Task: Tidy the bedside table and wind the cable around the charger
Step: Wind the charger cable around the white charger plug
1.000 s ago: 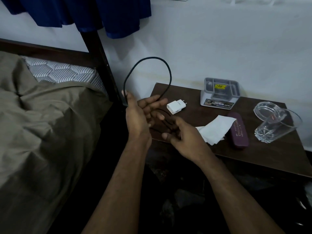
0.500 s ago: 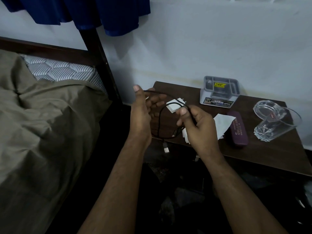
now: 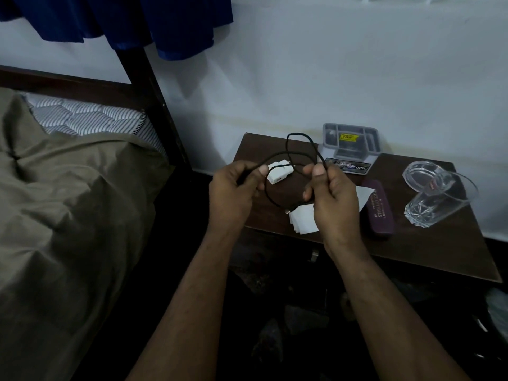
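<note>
A black cable (image 3: pixel 301 138) runs in loops between both hands above the dark wooden bedside table (image 3: pixel 439 251). My left hand (image 3: pixel 233 193) pinches one stretch of it between thumb and fingers. My right hand (image 3: pixel 334 196) grips another stretch, with a loop standing up behind it and a loop hanging below. One plug end shows near the paper, under the right hand. The white charger (image 3: pixel 279 173) lies on the table between my hands, apart from the cable.
On the table stand a grey organiser tray (image 3: pixel 351 141), white paper (image 3: pixel 303 221), a maroon case (image 3: pixel 379 210), a glass ashtray (image 3: pixel 420 174) and a tipped drinking glass (image 3: pixel 437 204). A bed with an olive blanket (image 3: pixel 68 202) fills the left. Blue cloth (image 3: pixel 123 20) hangs above.
Both hands have moved over the table. The left hand went from open fingers to pinching the cable. The cable's loop now rises behind the right hand.
</note>
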Demonstrator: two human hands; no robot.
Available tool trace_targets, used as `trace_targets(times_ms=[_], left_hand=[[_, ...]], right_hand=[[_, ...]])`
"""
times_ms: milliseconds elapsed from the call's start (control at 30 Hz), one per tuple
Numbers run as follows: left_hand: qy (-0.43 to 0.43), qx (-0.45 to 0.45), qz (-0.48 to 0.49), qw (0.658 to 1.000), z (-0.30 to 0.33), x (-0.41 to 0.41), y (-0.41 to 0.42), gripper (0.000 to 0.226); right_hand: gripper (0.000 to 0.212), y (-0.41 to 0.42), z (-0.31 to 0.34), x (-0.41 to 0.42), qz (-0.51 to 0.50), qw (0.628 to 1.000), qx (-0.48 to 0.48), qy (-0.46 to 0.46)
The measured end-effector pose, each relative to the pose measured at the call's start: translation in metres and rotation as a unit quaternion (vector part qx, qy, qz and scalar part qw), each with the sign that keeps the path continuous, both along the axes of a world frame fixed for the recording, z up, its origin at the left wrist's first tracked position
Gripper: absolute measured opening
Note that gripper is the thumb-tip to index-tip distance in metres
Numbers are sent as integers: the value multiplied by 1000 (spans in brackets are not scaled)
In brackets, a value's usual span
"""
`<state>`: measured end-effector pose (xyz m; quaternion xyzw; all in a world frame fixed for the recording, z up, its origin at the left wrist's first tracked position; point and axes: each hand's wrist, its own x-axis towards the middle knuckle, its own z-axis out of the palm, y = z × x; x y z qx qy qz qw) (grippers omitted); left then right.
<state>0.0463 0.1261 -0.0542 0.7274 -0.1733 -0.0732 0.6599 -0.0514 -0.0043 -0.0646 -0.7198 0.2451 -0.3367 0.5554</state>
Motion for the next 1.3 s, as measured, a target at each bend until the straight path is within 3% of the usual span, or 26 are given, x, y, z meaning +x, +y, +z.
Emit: trace_targets(times_ms=[267,433,500,567,700,800,933,1000,1133,1300], left_hand=[[125,-90,26,988,-5,1,-15,8],[148,-39,36,988,-16,2,-33,14],[144,-15,33,989,-19,3,-39,15],[141,2,36,989,-23,5,-44,17],[143,21,46,988,-28,8,-54,17],[150,28,40,987,-32,6,-59,17],[176,3,35,984,-33,5,-64,20],[183,-16,25,983,-32,4,-66,19],[162,-13,-7,987,-30,0,-75,16],[174,7,-3,985,-27,1,-91,22]], right_hand=[[29,-24,-10,2,-84,996,-6,17],[22,-42,-21,8,-77,989,42,122],[43,-45,-24,7,-75,979,54,180],[62,-43,-25,6,-80,970,0,231],[73,-36,-22,5,-70,959,-113,252],[69,-33,-18,2,-73,945,-171,268],[52,-25,-9,6,-78,938,-301,156],[46,-23,-10,11,-25,941,-310,130],[30,-29,-20,18,75,935,-298,179],[20,-42,-21,22,53,951,-256,165]])
